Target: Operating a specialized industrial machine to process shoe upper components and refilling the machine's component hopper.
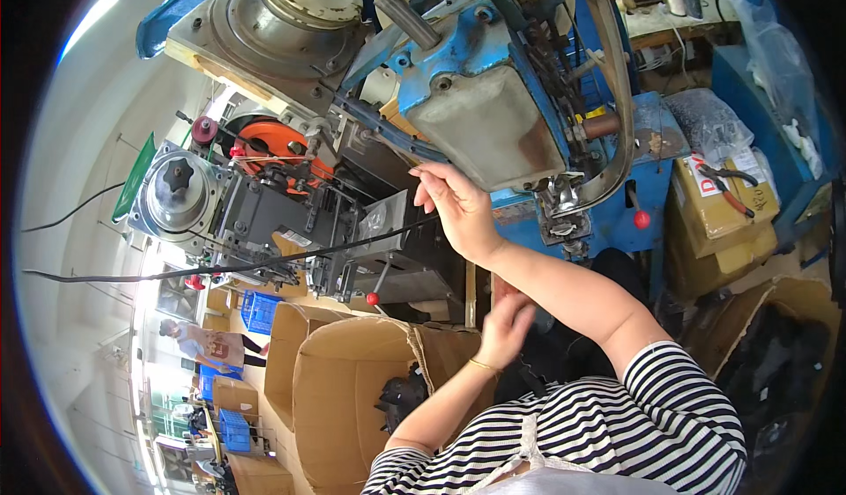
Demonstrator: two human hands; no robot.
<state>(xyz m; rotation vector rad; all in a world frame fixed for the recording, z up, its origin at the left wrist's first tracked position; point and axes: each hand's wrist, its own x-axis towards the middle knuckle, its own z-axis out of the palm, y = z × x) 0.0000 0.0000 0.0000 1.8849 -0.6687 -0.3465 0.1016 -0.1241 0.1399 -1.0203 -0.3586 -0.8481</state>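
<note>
- The right hand (458, 217) is raised in front of the grey plate (485, 129) of the blue machine (458, 63); its fingers bend loosely toward the left, and whether the tips meet or pinch anything I cannot tell
- The left hand (507, 326) is lower, near the lap, with a thin bracelet (484, 365) at the wrist; it is blurred and its fingers look curled; whether they close on something I cannot tell
- The long black cord (220, 269) runs from the far left, across the front of the grey machine (273, 213), to just beside the right hand; contact with the palm is not clear
- The cord looks light and thin, and its gentle arc suggests a springy, bendable piece; it is probably smooth enough to slide in a loose grip, yet hardly fragile
- A good hold would be near its right end, between thumb and forefinger, clear of the lever with a red knob (373, 299) below it
- A cardboard box (339, 398) with black pieces (403, 398) inside stands to the left of the left hand; pliers (728, 178) lie on a carton (701, 222) at the right
</note>
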